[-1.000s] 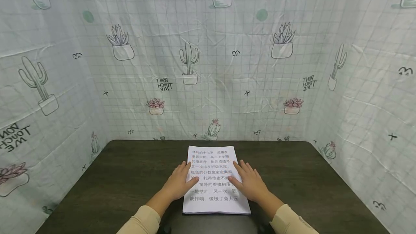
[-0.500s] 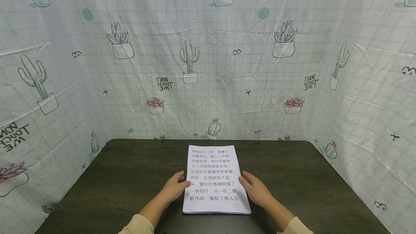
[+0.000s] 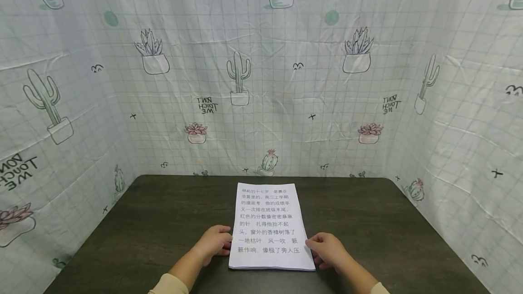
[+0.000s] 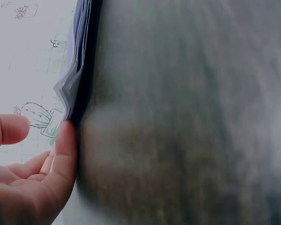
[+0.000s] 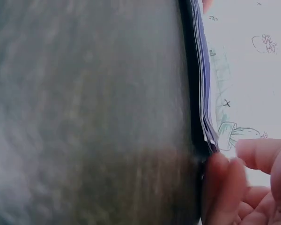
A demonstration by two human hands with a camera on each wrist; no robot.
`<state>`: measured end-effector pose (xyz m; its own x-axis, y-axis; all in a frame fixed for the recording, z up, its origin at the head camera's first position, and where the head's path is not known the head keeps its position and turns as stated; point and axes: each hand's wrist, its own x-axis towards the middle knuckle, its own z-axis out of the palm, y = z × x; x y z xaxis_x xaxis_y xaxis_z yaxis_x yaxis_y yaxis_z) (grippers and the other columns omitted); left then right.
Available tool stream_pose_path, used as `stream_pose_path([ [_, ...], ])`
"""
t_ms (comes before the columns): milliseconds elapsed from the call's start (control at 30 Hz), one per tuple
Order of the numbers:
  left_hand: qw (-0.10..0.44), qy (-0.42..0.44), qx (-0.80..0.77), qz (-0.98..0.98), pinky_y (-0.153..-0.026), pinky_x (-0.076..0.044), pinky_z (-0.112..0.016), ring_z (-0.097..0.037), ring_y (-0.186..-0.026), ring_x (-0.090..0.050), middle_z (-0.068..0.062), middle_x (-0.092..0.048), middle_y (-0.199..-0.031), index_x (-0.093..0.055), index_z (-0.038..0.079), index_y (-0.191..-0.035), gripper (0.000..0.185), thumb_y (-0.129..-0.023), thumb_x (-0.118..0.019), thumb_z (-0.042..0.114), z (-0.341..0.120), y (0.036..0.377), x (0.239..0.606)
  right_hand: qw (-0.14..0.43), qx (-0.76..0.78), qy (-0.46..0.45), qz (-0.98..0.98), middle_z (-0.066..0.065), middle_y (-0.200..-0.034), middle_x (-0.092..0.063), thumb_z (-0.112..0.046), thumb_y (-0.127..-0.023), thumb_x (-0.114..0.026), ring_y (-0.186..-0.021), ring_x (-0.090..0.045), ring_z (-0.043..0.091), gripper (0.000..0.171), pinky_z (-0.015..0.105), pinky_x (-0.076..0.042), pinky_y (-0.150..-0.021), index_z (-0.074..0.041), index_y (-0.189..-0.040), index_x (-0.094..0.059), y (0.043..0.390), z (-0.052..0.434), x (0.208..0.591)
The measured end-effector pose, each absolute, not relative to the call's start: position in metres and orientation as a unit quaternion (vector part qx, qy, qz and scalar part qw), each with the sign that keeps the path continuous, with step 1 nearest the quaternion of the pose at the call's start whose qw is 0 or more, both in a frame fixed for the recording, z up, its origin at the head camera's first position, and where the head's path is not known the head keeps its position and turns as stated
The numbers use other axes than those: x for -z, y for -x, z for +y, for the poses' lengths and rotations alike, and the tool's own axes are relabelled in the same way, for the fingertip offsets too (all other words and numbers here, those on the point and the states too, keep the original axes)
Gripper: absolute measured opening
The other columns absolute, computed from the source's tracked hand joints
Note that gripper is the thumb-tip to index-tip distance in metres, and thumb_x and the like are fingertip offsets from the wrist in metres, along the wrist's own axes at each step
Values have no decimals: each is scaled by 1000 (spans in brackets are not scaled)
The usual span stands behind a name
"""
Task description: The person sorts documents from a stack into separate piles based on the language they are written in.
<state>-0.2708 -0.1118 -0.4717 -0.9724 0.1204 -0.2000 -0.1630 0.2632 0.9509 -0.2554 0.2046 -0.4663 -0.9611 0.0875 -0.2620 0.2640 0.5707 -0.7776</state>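
Note:
A stack of white paper sheets [image 3: 269, 227], printed with large characters, lies on the dark wood-grain table [image 3: 163, 212]. Beside its left edge is my left hand [image 3: 212, 243], palm turned inward. In the left wrist view, one fingertip [image 4: 65, 136] touches the stack's side, where the sheets [image 4: 72, 86] bulge and separate a little; the thumb stays apart. Along the right edge sits my right hand [image 3: 328, 248], its thumb near the sheet's border. The right wrist view has its fingers [image 5: 222, 180] against the paper edges [image 5: 207, 112], without a visible pinch.
Behind the table and along both sides hangs a pale gridded curtain [image 3: 261, 121] printed with cacti and potted plants. The table's back edge meets this curtain. Beige sleeves [image 3: 168, 284] show at the bottom.
Both hands have slid off the top of the stack to its sides and drawn back toward its near half. The stack has hardly moved.

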Motion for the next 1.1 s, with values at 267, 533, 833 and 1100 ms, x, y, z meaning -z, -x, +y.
stream_pose_path([
  [267,134,20,-599,789,-58,-57,-25,-14,-67,-59,-11,-61,-80,-56,-15,-114,33,-85,-57,0,-113,270,472,95,417,-98,899,4,-62,-58,-23,-84,-73,-51,-54,14,22,22,-40,-44,-6,-76,-60,251,205,469],
  [533,123,23,-545,829,-46,-50,-18,-7,-48,-52,-4,-56,-64,-59,-4,-86,15,-81,-73,2,-107,268,469,96,409,-101,902,3,-58,-56,-23,-82,-74,-49,-49,12,26,20,-36,-43,-7,-70,-58,250,203,470],
  [833,113,20,-542,833,-45,-49,-16,-5,-47,-52,-2,-56,-61,-59,-3,-80,14,-79,-73,-2,-106,268,472,80,421,-102,898,3,-57,-54,-19,-84,-73,-49,-48,12,24,22,-41,-44,-5,-70,-60,249,202,471],
  [1100,90,30,-551,829,-46,-48,-16,-6,-49,-53,-1,-58,-59,-64,-2,-77,10,-79,-72,3,-105,269,473,56,428,-92,897,3,-56,-55,-17,-85,-70,-48,-49,12,21,23,-43,-44,-4,-71,-62,247,201,469],
])
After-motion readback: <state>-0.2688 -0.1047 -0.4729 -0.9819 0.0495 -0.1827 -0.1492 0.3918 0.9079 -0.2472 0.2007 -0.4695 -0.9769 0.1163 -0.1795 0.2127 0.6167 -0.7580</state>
